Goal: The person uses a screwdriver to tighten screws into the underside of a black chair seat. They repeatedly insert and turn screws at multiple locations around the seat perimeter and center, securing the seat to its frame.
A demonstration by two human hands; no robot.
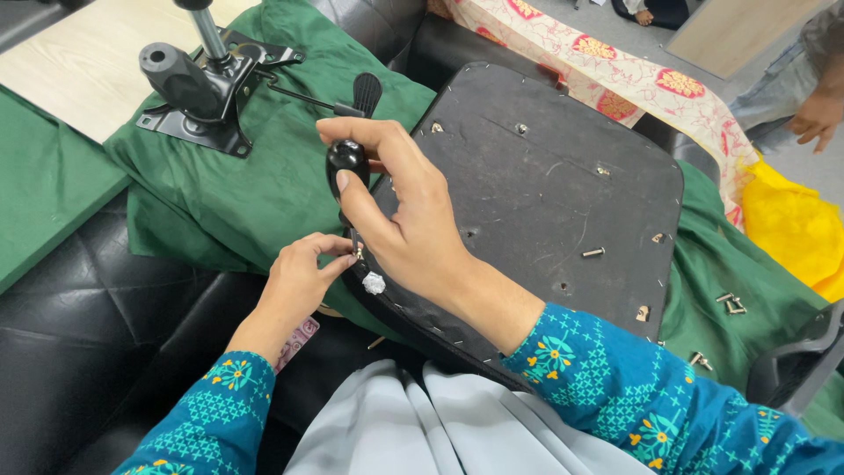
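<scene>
Both hands met at the near-left edge of the upturned black seat base, where the right hand was closed around a black-handled screwdriver held upright, and the left hand pinched a small screw at its tip, just beside that edge.

Views: one, head-worn.
Direction: looks down and forward over the person's lap.
Range: close; right hand and left hand sit mid-frame, forearms entering from the bottom edge.
Far field: floor at top right.
Overlap: none, single view.
</scene>
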